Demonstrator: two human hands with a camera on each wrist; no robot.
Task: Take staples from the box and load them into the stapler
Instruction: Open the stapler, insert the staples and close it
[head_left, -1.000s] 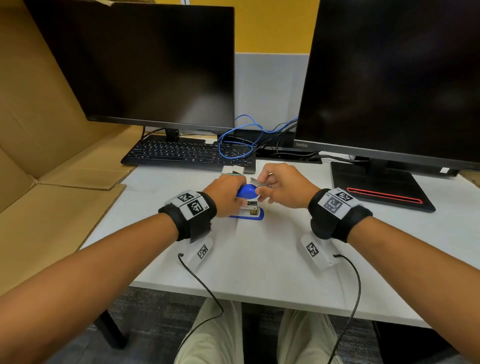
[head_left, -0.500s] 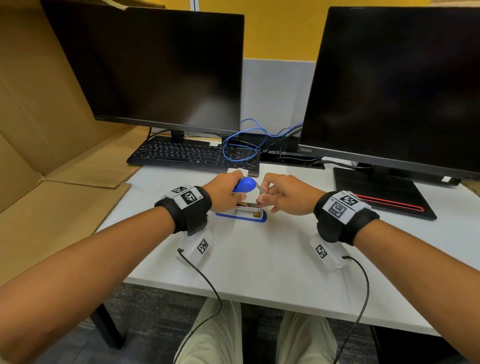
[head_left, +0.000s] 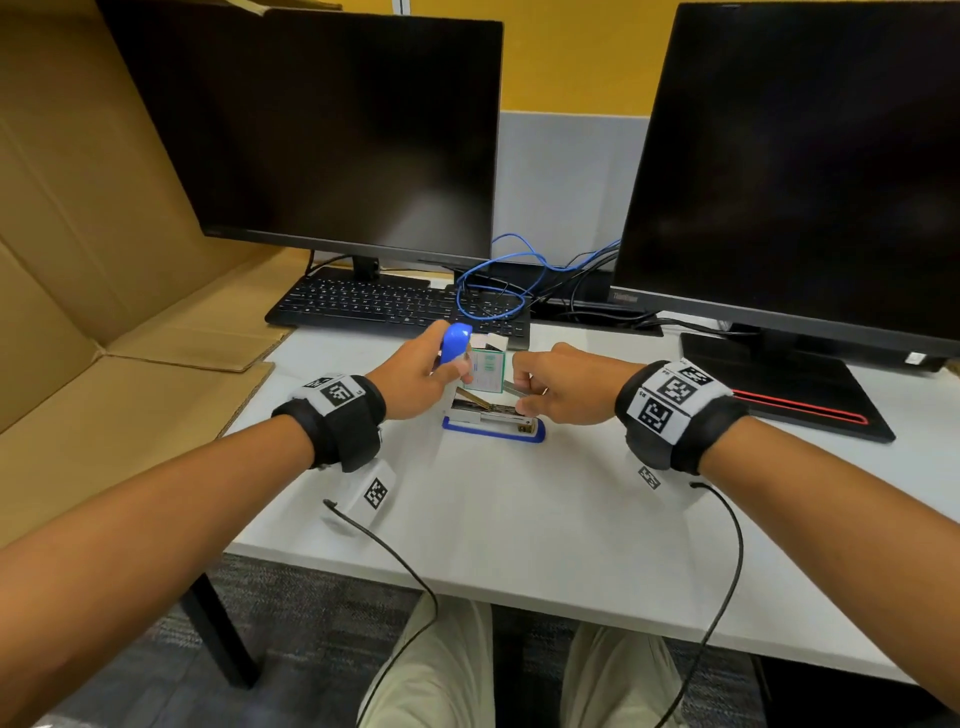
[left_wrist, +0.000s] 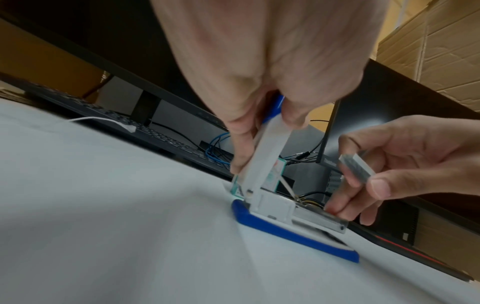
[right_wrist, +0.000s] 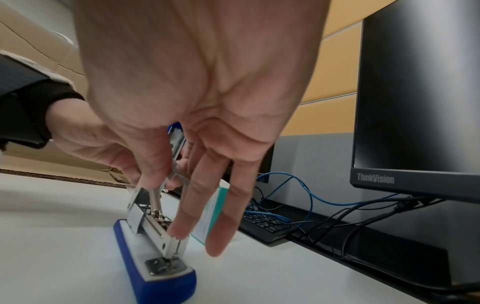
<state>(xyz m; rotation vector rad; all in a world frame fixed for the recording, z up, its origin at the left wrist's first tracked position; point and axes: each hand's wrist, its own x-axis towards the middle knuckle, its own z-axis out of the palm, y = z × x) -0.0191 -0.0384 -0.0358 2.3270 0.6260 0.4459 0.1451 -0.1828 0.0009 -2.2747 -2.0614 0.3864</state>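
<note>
The stapler (head_left: 492, 422) is sitting on the white desk (head_left: 519, 509) just in front of the person, its blue base lying flat and its blue-capped top arm swung up nearly upright, leaving the silver metal channel lying open along the base. The left hand (head_left: 415, 375) is gripping that raised arm near its top, fingers and thumb curled around it. The right hand (head_left: 563, 387) is pinching a short silver strip of staples (left_wrist: 356, 168) between thumb and forefinger above the channel, while its other fingers are reaching down to touch the channel's front end (the strip itself is not yet lying in the channel). The staple box (head_left: 484, 370), white with green edging, is standing just behind the stapler, between the two hands. Farther back, a black keyboard (head_left: 384, 306) is lying under the left of two dark monitors (head_left: 322, 130), with a blue cable (head_left: 493, 291) looping beside it. Flattened brown cardboard (head_left: 104, 291) is leaning along the left side, and a yellow wall (head_left: 571, 52) with a grey panel is showing between the screens.
</note>
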